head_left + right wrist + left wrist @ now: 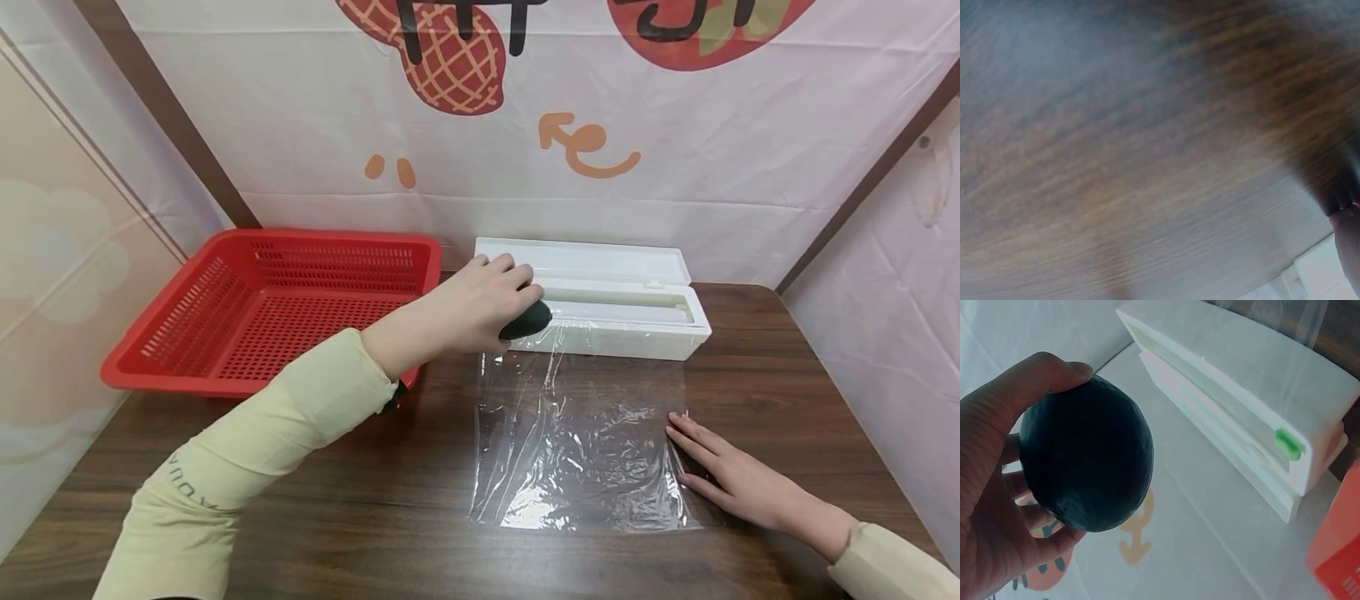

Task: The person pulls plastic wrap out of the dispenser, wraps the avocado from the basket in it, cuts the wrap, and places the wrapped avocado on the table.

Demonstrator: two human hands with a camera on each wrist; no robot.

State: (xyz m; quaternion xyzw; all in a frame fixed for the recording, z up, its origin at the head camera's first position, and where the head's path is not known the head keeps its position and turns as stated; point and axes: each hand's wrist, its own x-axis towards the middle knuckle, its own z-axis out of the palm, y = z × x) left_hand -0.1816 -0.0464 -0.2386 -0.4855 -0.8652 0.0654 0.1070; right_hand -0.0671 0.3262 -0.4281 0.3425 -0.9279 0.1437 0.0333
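A dark, bumpy-skinned avocado [1088, 456] is gripped in my left hand [483, 304], thumb on one side and fingers curled round the other. In the head view this hand holds the avocado [527, 322] up before the white cling film box [615, 340]. From the box a sheet of clear cling film [581, 450] runs forward, wrinkled and shiny, over the wooden table. At the sheet's right edge my right hand [731, 475] rests with its fingers extended. Only a small part of the right hand [1349, 244] shows in the right wrist view.
To the left stands a red plastic basket [270, 385] with slotted sides, partly behind my left forearm. The box's lid [592, 260] is raised at the back, and a film roll [600, 312] lies inside. Printed cloth walls [480, 208] enclose the brown table [337, 517].
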